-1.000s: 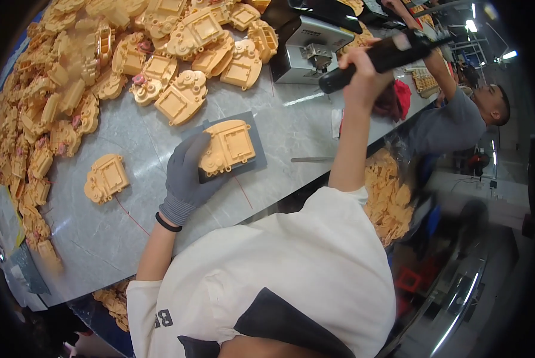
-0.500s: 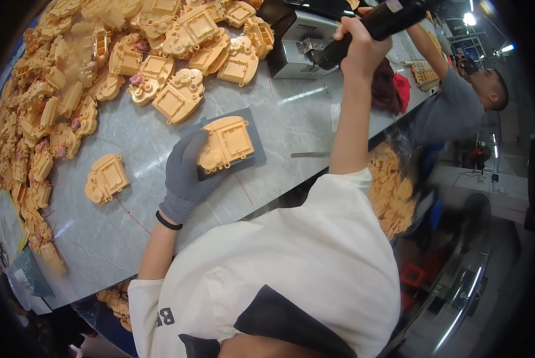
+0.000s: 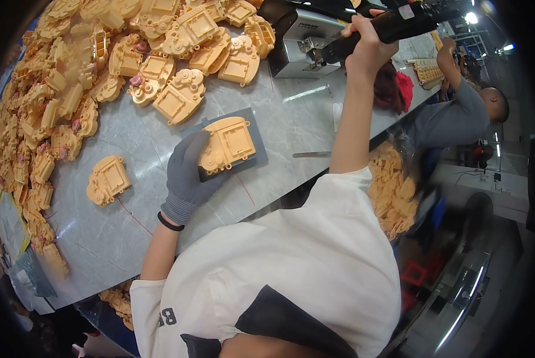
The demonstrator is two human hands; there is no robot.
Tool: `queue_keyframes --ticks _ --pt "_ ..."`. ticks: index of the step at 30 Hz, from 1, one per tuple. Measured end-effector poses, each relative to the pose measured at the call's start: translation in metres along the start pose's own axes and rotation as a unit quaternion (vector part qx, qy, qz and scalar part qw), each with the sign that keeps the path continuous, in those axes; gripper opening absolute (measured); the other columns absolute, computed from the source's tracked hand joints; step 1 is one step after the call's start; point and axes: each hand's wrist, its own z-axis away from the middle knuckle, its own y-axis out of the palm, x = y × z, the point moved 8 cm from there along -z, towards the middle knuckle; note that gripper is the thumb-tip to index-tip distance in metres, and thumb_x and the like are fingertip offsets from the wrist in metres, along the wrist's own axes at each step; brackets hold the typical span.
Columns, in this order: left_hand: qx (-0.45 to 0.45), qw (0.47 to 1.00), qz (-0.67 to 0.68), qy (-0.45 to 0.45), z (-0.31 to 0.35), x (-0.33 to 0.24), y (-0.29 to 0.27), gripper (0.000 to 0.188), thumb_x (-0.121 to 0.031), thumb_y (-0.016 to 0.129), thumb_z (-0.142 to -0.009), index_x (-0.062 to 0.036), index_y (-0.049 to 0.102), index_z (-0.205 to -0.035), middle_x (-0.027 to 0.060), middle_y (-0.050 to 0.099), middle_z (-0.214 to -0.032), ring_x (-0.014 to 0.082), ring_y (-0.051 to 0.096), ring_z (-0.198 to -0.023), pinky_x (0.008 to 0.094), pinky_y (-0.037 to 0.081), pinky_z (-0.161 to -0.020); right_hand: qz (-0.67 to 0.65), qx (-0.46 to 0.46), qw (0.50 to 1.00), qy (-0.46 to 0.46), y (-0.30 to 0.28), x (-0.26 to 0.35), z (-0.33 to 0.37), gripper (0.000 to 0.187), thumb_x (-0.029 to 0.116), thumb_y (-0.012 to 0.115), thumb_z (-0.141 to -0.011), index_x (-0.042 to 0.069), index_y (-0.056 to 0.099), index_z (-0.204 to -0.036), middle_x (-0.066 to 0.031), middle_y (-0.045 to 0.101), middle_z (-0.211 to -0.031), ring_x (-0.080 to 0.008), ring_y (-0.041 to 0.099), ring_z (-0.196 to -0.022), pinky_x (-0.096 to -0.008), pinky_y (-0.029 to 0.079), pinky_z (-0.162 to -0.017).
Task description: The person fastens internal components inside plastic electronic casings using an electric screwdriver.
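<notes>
My left hand, in a grey glove, grips the left side of a yellow-orange plastic housing with a square recess. The housing rests on a dark grey block on the table, and a red wire comes out below it. Bare, my right hand is wrapped round a black electric screwdriver. The screwdriver is tilted, its tip end close to the front of a metal box that looks like a screw feeder. Whether the tip touches the box I cannot tell.
Many similar housings are heaped along the left and far side of the grey marbled table. A single housing lies apart at left. A metal strip lies near the table edge. A bag of housings and a co-worker are at right.
My right hand and the screwdriver have shifted slightly right, and the tip has risen a little at the box. The co-worker's arm and head have moved. My left hand holds its place.
</notes>
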Motion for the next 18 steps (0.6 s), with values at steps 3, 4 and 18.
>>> queue_keyframes --ticks 3,4,18 --pt "-0.004 1.000 0.009 -0.014 0.001 0.001 0.000 0.075 -0.019 0.082 -0.059 -0.0064 0.045 -0.123 0.0168 0.052 -0.115 0.0336 0.054 -0.103 0.0398 0.046 -0.086 0.030 -0.058 0.998 0.012 0.014 0.011 0.009 0.014 -0.003 0.056 -0.069 0.000 0.051 -0.082 -0.0027 0.050 -0.055 -0.0133 0.047 -0.043 -0.0240 0.037 -0.045" --pt "-0.007 1.000 0.005 -0.015 0.002 0.002 0.000 0.075 -0.019 0.082 -0.059 -0.0063 0.045 -0.123 0.0168 0.053 -0.115 0.0337 0.054 -0.103 0.0398 0.045 -0.086 0.026 -0.058 0.998 0.023 0.015 0.011 0.009 0.012 -0.003 0.056 -0.069 0.000 0.052 -0.080 -0.0028 0.050 -0.053 -0.0135 0.048 -0.043 -0.0242 0.038 -0.045" --pt "0.000 1.000 -0.001 -0.026 0.000 0.000 -0.001 0.074 -0.020 0.082 -0.059 -0.0053 0.046 -0.122 0.0166 0.053 -0.115 0.0334 0.053 -0.102 0.0392 0.045 -0.086 0.141 0.028 0.989 0.022 0.006 -0.019 0.004 0.012 -0.003 0.055 -0.069 -0.001 0.051 -0.079 -0.0030 0.050 -0.054 -0.0128 0.048 -0.043 -0.0236 0.037 -0.045"
